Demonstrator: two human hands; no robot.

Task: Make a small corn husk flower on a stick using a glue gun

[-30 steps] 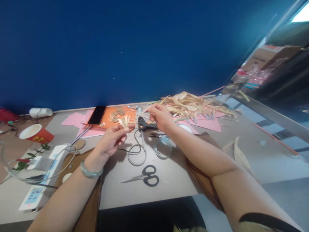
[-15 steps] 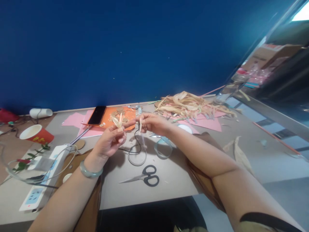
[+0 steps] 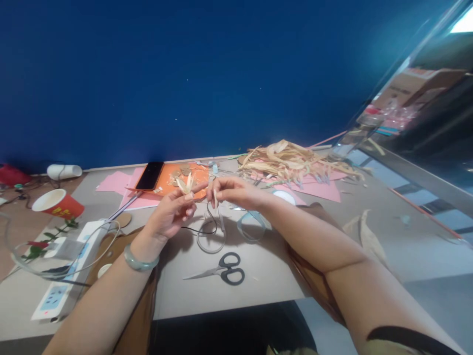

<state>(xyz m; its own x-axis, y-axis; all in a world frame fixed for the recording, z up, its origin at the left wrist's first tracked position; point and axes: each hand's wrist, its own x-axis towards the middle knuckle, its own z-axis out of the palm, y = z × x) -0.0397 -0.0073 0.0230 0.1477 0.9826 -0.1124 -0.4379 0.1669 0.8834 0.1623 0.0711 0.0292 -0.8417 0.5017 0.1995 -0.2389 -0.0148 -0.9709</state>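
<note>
My left hand (image 3: 172,214) is closed, its thumb and fingers pinching a small flower-like bundle of dried husk (image 3: 185,184) whose pale petals stand up above the fingertips. Right beside it, my right hand (image 3: 236,192) pinches a narrow pale husk strip (image 3: 216,198) that points down. The two hands are close together above the table. Below them lie a black cord (image 3: 210,229), a pale looped strip (image 3: 210,251) and a light blue ribbon loop (image 3: 251,238). Scissors (image 3: 218,270) with black handles rest nearer to me, blades pointing left.
A pile of dried husks (image 3: 284,158) lies on pink paper (image 3: 330,191) at the back right. A phone (image 3: 151,176) rests on an orange sheet (image 3: 195,172). On the left are a red paper cup (image 3: 68,207) and a white power strip (image 3: 53,301) with cables. A blue panel (image 3: 221,74) stands behind.
My right hand has dipped slightly, and the strip in its fingers has lowered. The husk bundle in my left hand has turned a little, its petals looking more spread.
</note>
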